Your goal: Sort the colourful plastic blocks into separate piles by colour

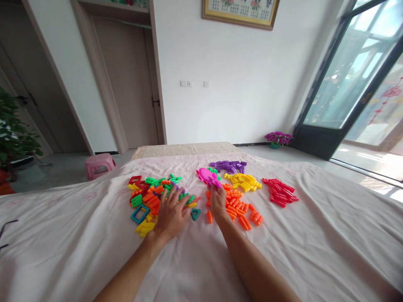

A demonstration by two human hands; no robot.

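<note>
Risk: left hand [172, 211], fingers spread over the mixed toy pile [153, 202], could scatter it by sweeping; right hand [218, 201] pinches magenta plastic pieces [206, 176] at the orange tubes [236, 205], which a lowered wrist may disturb.

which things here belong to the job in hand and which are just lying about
Seemingly part of the job:
pink piece in the right hand
mixed pile by the left hand
orange pile
yellow pile
purple pile
red pile

Apparently just around:
pink stool
potted flowers
framed picture
leafy plant
</note>
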